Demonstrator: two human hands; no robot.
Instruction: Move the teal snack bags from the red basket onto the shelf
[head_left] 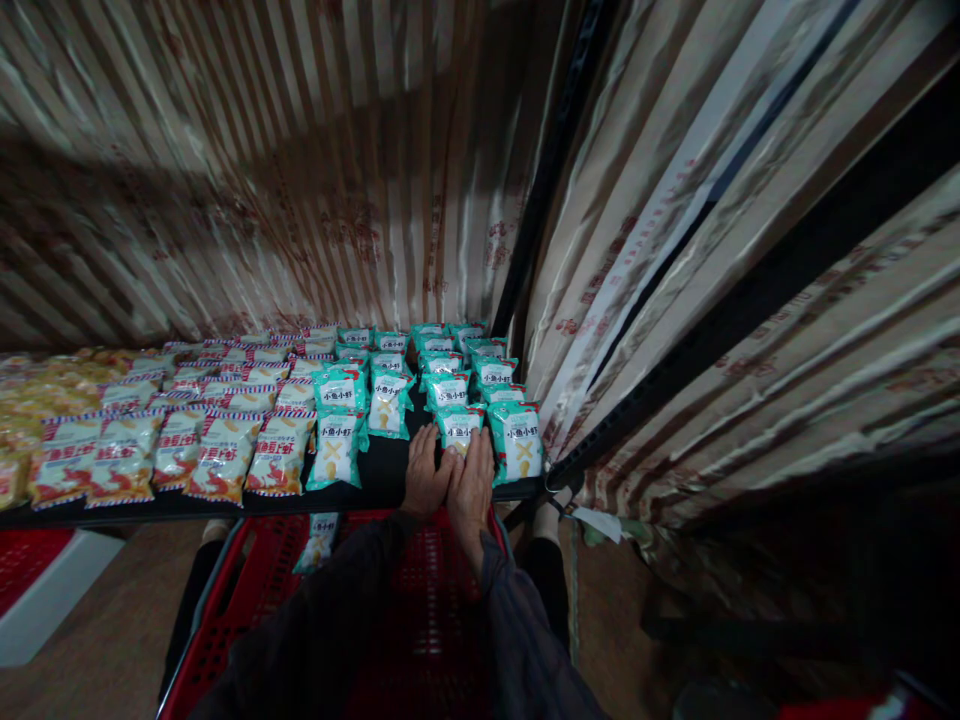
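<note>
By the front edge of the shelf, a teal packet is partly covered by left hand and right hand, fingers extended, nothing visibly grasped, perhaps for alignment.

Left hand beside right hand

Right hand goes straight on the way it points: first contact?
Likely the front teal snack packet directly at the fingertips of the right hand; they may already touch it, though depth is unclear.
</note>
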